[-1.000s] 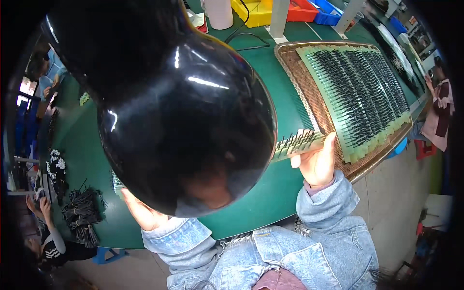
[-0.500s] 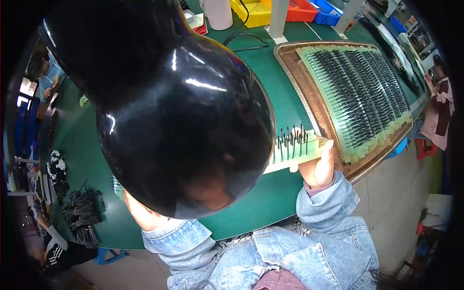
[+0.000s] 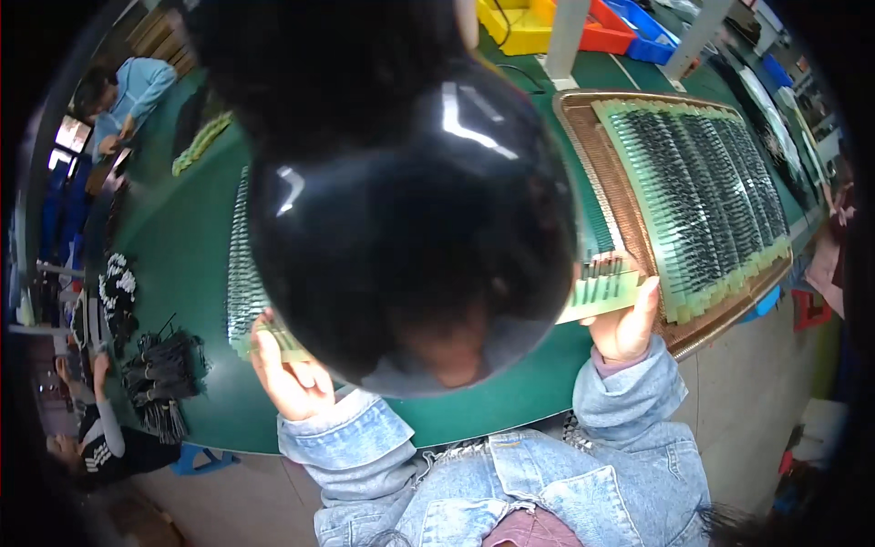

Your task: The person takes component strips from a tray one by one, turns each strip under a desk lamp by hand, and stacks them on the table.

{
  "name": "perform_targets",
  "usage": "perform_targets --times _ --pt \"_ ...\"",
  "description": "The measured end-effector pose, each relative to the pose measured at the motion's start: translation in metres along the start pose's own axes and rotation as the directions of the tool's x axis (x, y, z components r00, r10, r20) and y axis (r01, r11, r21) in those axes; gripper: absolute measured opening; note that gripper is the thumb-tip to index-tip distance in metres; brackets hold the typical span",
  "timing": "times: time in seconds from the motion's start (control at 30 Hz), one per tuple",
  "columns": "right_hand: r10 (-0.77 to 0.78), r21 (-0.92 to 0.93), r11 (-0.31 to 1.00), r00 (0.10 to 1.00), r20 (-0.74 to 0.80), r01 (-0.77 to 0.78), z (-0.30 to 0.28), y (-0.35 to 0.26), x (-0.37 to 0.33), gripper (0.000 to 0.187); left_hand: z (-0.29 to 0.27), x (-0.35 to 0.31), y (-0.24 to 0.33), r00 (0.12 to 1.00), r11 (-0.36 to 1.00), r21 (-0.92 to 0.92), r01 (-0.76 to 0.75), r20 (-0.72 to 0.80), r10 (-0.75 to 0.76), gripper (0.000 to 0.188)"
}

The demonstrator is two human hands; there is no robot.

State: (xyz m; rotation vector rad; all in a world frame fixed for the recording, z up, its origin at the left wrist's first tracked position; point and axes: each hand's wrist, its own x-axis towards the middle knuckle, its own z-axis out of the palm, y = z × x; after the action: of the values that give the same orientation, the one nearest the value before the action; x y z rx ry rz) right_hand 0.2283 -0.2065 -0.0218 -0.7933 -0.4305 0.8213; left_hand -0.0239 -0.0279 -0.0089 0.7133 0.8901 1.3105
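1. black bundles (image 3: pixel 162 374) lie far left on the green worktop (image 3: pixel 474 412), well apart from the hands.
2. a row of thin pieces (image 3: pixel 243 273) stands beside the left hand (image 3: pixel 296 381), its fingers pinched on a green end piece (image 3: pixel 293 355).
3. a black dome (image 3: pixel 410 237) crowds the space between the hands, leaving a narrow band before the worktop's near edge; it hides the middle, so i cannot tell whether both hands share one strip.
4. the right hand (image 3: pixel 627 326) has its fingers clamped on a green strip (image 3: pixel 602 297) by its end, probably sparing the black pins.
5. a tray (image 3: pixel 604 178) sits just beside, its rim limiting rightward room; strips (image 3: pixel 702 201) lie aligned inside, presumably against tangling.
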Motion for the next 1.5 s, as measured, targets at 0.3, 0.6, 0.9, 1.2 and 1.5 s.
perform_targets --times 0.3,0.6,0.9,1.2,1.5 --pt "0.087 0.2 0.98 0.897 -0.434 0.001 0.024 0.001 0.011 0.033 0.006 -0.011 0.007 0.959 0.999 -0.034 0.016 0.283 -0.006 0.03" --pt "-0.004 0.181 0.974 0.812 -0.584 0.135 0.025 -0.006 0.022 0.028 0.013 -0.012 0.019 0.776 0.845 0.534 0.038 0.517 -0.362 0.008" --pt "-0.022 0.161 0.977 0.817 -0.576 0.14 0.037 -0.008 0.018 0.041 0.014 -0.025 0.024 0.353 0.577 0.815 -0.059 0.557 -0.752 0.028" --pt "-0.048 0.046 0.997 0.974 -0.22 0.059 0.026 -0.004 0.016 0.044 -0.094 -0.013 0.088 0.827 0.813 0.557 0.167 0.369 -0.423 0.018" --pt "-0.003 -0.012 1.0 0.977 -0.215 0.001 0.016 0.0 0.017 0.048 -0.062 0.039 0.02 0.763 0.123 0.808 -0.577 0.479 0.434 0.011"
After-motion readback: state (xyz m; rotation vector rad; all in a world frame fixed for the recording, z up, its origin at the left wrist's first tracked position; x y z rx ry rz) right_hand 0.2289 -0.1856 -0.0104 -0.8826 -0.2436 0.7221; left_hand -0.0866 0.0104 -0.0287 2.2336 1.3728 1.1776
